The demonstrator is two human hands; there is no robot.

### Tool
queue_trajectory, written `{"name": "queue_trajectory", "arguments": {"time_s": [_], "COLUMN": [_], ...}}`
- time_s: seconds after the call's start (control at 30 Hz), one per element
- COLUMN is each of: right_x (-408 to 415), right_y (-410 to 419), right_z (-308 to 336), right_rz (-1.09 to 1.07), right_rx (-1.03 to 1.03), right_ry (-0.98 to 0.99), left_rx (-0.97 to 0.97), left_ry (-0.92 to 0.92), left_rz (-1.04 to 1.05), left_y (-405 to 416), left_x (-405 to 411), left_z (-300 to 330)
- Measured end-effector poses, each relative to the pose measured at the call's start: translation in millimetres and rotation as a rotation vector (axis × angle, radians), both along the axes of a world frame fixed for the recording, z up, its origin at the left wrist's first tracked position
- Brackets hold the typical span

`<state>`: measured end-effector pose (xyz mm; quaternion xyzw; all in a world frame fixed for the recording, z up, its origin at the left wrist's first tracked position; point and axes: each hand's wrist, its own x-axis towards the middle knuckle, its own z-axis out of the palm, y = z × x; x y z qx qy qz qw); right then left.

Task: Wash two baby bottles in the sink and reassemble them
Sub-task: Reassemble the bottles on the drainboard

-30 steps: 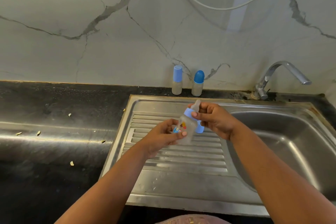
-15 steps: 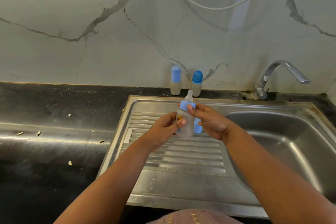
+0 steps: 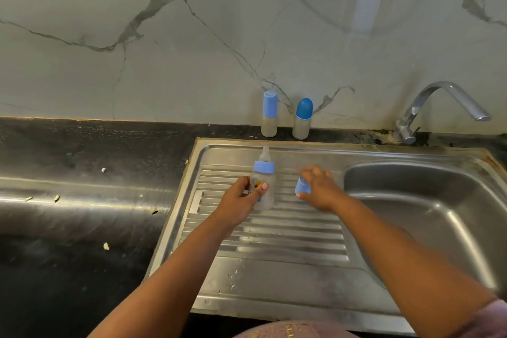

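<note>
My left hand (image 3: 241, 197) grips a small clear baby bottle (image 3: 264, 178) with a blue collar and a clear teat, held upright over the ribbed drainboard (image 3: 274, 239). My right hand (image 3: 319, 186) is a short way to the right of the bottle, blurred, with a light blue cap (image 3: 302, 186) tucked under its fingers and thumb. Two more small bottles stand upright against the wall behind the sink: one with a light blue cap (image 3: 269, 115) and one with a dark blue domed cap (image 3: 303, 119).
The steel sink basin (image 3: 428, 217) lies to the right, with a chrome tap (image 3: 439, 107) at its back corner. A black counter (image 3: 82, 200) with scattered crumbs spreads to the left. A marble wall rises behind, with a white hose hanging across it.
My right hand has let go of the bottle's collar and moved right with the blue cap. The left hand now holds the bottle alone, upright.
</note>
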<state>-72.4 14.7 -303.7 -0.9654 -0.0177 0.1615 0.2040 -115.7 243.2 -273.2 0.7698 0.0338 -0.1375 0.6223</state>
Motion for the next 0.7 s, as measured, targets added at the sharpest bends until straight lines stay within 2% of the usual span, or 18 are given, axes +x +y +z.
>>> {"name": "queue_trajectory", "arguments": {"time_s": [0.1, 0.17, 0.2, 0.27, 0.3, 0.33, 0.4, 0.53, 0.63, 0.7], "right_x": [-4.0, -3.7, -0.3, 6.1, 8.0, 9.6, 8.8, 3.9, 1.1, 0.5], "right_y": [10.3, 15.0, 15.1, 14.2, 11.9, 8.6, 3.3, 0.7, 1.6, 2.0], "right_z": [-21.2, -15.6, -6.3, 23.8, 40.7, 55.1, 74.9, 83.2, 85.6, 88.5], "right_rz": [-0.063, -0.203, -0.333, -0.631, -0.707, -0.713, -0.606, -0.37, -0.337, -0.371], "right_rx": [0.188, 0.389, 0.591, 1.164, 1.396, 1.504, 1.488, 1.205, 1.123, 1.187], "right_ry": [-0.1, -0.138, -0.101, 0.031, 0.07, 0.055, -0.045, -0.228, -0.283, -0.314], "left_rx": [-0.01, 0.009, 0.019, 0.021, 0.014, 0.0, -0.03, -0.054, -0.044, -0.023], "left_ry": [0.019, -0.006, -0.011, -0.002, 0.006, 0.01, -0.012, -0.053, -0.063, -0.089], "left_rz": [0.003, -0.004, -0.01, -0.026, -0.035, -0.047, -0.067, -0.078, -0.089, -0.108], "left_y": [0.5, 2.2, 2.9, 2.9, 2.4, 1.3, -3.1, -11.6, -10.3, -6.3], "left_x": [9.2, 14.0, 16.5, 19.5, 20.1, 19.8, 19.0, 15.6, 16.1, 16.1], "left_z": [4.3, 5.5, 6.5, 7.1, 6.7, 6.7, 7.1, 6.8, 8.5, 10.3]}}
